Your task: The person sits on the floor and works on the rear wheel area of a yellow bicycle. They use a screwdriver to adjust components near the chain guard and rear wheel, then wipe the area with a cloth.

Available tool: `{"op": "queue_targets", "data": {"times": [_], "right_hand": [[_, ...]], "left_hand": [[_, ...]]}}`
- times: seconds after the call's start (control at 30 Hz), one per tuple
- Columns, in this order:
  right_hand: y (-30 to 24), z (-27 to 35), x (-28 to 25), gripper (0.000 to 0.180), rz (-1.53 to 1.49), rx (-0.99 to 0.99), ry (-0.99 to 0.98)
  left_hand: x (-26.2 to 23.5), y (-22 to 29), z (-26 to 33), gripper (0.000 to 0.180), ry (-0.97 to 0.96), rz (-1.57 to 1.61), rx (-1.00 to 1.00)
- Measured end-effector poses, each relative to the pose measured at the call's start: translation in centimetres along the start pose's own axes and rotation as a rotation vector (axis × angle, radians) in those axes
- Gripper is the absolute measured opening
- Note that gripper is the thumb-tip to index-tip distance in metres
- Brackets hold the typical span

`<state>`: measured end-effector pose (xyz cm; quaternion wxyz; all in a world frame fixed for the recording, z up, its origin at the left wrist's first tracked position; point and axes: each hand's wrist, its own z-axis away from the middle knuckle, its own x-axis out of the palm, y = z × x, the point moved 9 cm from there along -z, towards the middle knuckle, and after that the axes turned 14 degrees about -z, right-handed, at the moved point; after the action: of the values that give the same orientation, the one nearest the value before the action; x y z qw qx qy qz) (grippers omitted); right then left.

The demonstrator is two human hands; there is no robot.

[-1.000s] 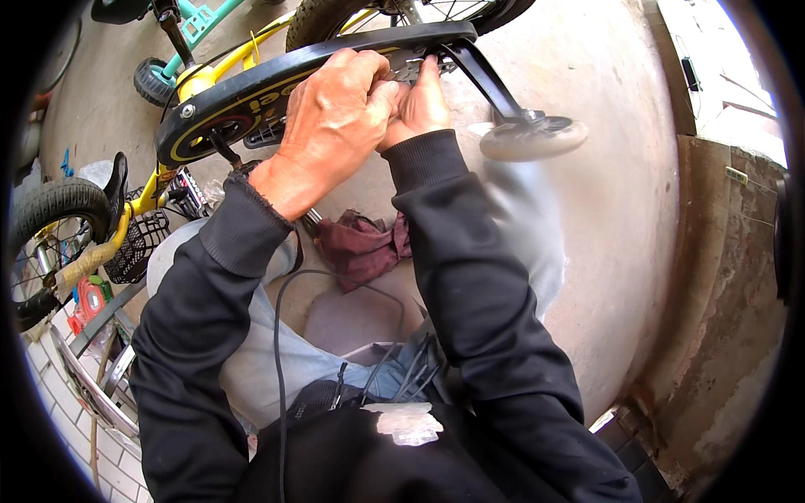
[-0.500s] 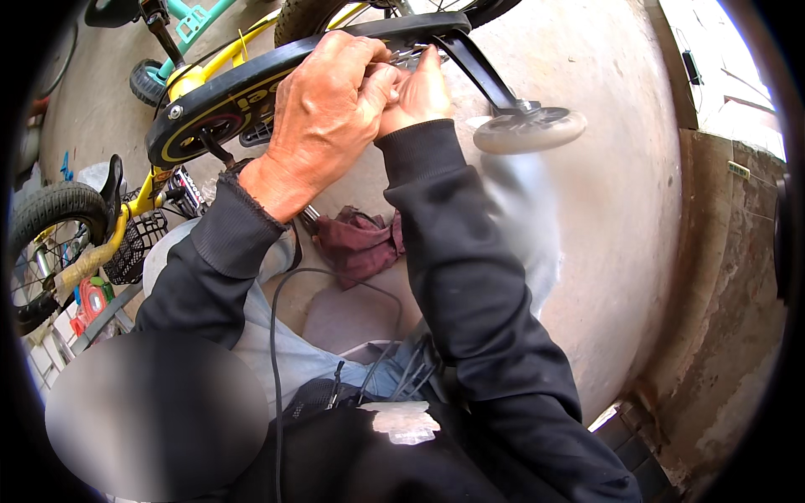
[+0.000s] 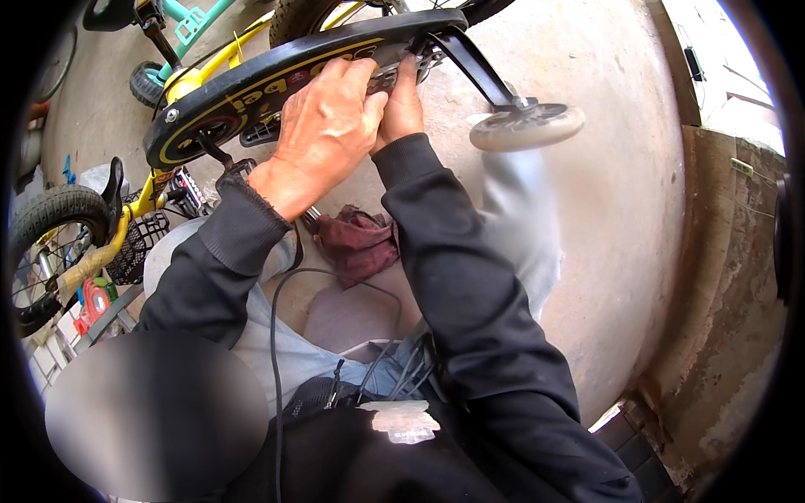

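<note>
A small yellow bicycle lies tipped at the top, its long black chain guard (image 3: pixel 220 107) towards me. My left hand (image 3: pixel 323 126) rests across the guard with its fingers bent inward; what its fingertips pinch is hidden. Beside it my right hand (image 3: pixel 402 109) has the thumb raised against the silver bicycle chain (image 3: pixel 430 64), which shows in the guard's opening, and the other fingers closed behind. From the rear end of the guard a black bracket (image 3: pixel 474 71) runs down to a pale training wheel (image 3: pixel 527 127), just right of my right hand.
A dark red cloth (image 3: pixel 359 243) lies on the concrete floor (image 3: pixel 612 226) below my hands. On the left stands another yellow bicycle with a black tire (image 3: pixel 59 218) and a black basket (image 3: pixel 137 243). A thin black cable (image 3: pixel 274 360) crosses my lap. A worn wall (image 3: pixel 729 277) rises at the right.
My right hand has drawn slightly down and left, its thumb now upright against the chain. My left hand has shifted slightly down, and more of the guard's opening shows.
</note>
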<state>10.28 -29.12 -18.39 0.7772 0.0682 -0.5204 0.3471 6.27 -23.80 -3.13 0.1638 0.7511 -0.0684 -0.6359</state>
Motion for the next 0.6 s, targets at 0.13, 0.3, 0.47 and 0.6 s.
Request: {"op": "queue_targets", "data": {"times": [0.13, 0.3, 0.47, 0.6], "right_hand": [[0.0, 0.3, 0.4, 0.061, 0.073, 0.016, -0.040], [0.8, 1.5, 2.5, 0.071, -0.161, 0.504, -0.548], [0.6, 0.6, 0.4, 0.076, 0.265, 0.325, -0.166], [0.2, 0.0, -1.6, 0.078, 0.294, 0.309, -0.066]], "left_hand": [[1.5, -1.1, 0.0, 0.029, -0.108, -0.021, -0.014], [3.9, -2.2, -0.3, 0.019, -0.203, 0.102, -0.028], [3.2, -2.0, -1.0, 0.018, -0.056, 0.025, 0.007], [3.9, -1.7, -1.6, 0.016, -0.133, -0.068, 0.014]]}}
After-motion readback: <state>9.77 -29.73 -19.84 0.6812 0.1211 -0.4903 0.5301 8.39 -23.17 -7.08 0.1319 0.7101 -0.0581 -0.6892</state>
